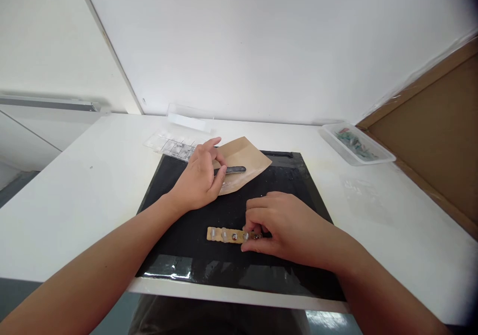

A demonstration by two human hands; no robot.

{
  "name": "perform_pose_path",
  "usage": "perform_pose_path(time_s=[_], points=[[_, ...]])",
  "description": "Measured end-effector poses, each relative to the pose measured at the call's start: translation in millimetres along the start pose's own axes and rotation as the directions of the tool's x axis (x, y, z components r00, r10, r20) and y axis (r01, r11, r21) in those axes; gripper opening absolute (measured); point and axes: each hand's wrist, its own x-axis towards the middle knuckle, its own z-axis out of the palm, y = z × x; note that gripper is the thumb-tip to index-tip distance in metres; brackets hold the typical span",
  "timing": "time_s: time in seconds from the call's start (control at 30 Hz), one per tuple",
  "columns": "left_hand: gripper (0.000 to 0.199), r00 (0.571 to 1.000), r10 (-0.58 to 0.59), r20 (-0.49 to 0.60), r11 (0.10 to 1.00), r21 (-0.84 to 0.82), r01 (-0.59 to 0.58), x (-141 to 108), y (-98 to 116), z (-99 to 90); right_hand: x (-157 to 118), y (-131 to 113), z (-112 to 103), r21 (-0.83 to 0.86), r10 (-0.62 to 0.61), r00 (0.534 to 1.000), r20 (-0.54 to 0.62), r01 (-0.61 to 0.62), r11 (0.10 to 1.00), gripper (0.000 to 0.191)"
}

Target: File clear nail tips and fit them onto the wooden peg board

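Observation:
A dark, flat, narrow tool (236, 169) is pinched between the thumb and fingers of my left hand (203, 175). It lies over a sheet of brown paper (244, 151). Nearer to me, a short tan strip (218, 234) bearing several small clear and dark pieces rests on the black mat (179, 240). My right hand (274, 223) has its thumb and fingertips closed around the strip's right part and hides some of it. Whether the fingertips grip the strip itself or a piece on it is too small to tell.
Clear plastic trays (175, 146) lie behind the mat at the left. A translucent box (388, 158) with greenish and reddish bits stands at the back right, beside a brown board (436, 121). A clear plastic bag (364, 195) lies right of the mat. White walls rise behind.

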Motion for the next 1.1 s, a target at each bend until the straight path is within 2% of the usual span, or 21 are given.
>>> perform_pose_path(time_s=[1.1], points=[[0.06, 1.0, 0.01, 0.005, 0.999, 0.048, -0.01, -0.1, 0.4, -0.7, -0.3, -0.4, -4.5, 0.038, 0.013, 1.0, 0.022, -0.014, 0.999, 0.026]])
